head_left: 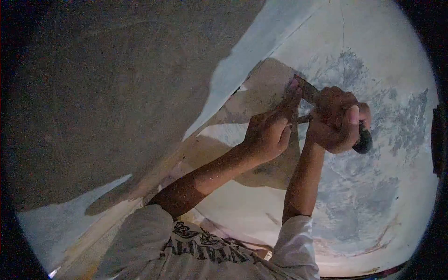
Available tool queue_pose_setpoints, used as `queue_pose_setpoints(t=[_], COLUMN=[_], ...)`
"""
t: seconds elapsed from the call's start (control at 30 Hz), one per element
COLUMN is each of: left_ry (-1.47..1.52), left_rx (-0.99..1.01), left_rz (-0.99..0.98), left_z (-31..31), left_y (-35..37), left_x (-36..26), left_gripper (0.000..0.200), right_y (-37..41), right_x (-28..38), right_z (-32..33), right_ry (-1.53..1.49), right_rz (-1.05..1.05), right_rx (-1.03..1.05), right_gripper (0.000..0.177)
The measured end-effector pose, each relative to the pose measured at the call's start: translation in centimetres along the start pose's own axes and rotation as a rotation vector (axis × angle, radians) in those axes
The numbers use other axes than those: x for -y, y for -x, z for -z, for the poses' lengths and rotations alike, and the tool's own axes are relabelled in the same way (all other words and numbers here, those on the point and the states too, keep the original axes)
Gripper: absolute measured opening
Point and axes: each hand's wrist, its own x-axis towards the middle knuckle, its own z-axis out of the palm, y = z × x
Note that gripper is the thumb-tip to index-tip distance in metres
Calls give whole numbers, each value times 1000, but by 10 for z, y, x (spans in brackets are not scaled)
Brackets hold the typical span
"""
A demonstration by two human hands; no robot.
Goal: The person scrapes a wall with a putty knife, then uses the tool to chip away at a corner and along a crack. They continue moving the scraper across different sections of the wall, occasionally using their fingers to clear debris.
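Note:
My right hand [338, 121] is wrapped around a scraper-like tool with a flat, dark metal blade [307, 89] and a rounded black handle end [364, 142]. The blade points up and left, its tip close to the wall [368, 182]. Beside it, my left hand [267, 135] is closed, with its upper fingers reaching to the blade tip. Between both hands runs a thin rod-like piece [302, 119]; which hand holds it is hidden. Grey, worn patches [350, 70] mark the pale wall around the tool.
A large dark grey surface [130, 93] fills the left, bordered by a pale bluish strip [233, 65]. A seam [252, 77] runs diagonally between that strip and the wall. One thin crack [343, 28] descends from the top. Shadows of the arms fall on the wall.

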Motion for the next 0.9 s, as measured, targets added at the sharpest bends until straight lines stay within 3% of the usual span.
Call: queue_pose_setpoints(t=[0.03,0.1,0.13,0.2,0.23,0.3,0.33,0.4,0.43,0.5,0.53,0.63,0.8,0.9], left_ry=[-1,22,52,79,74,7,-51,-127,-148,-130,-91,-29,-63,-46], left_rx=[-71,-161,-175,-200,-216,-119,8,136,119,28,-45,-182,-160,-121], left_rz=[-62,-104,-78,-56,-58,10,81,136,134,77,23,0,-73,-23], left_z=[-2,-5,-7,-9,-7,-5,-6,-6,-5,-1,0,-7,-2,-2], left_y=[-1,-3,-3,-1,-1,-2,0,-1,-1,-6,-8,-4,-6,-6], left_x=[0,-4,-7,-13,-16,-13,-7,-5,-4,-3,-6,-8,-11,-20], left_gripper=[81,59,38,18,17,37,60,81,79,58,40,22,80,77], right_y=[5,4,2,-7,-6,-6,-3,-2,-4,-11,-14,-23,-25,-17], right_x=[-3,2,6,8,2,-6,-6,-13,-15,1,0,3,1,-5], right_z=[5,6,4,-9,-4,3,4,-1,-6,-20,-18,-3,6,-6], right_ry=[-88,2,45,11,-19,-127,-176,-121,-99,84,28,-40,-121,-16], right_rz=[-16,-62,-87,-147,-81,-80,-85,-123,-143,-86,-59,-50,-68,-79], right_rx=[-14,-97,-138,-181,-158,-208,-243,-328,-361,-206,-153,-47,-46,-114], right_gripper=[20,20,20,21,19,20,20,21,21,21,19,18,16,15])
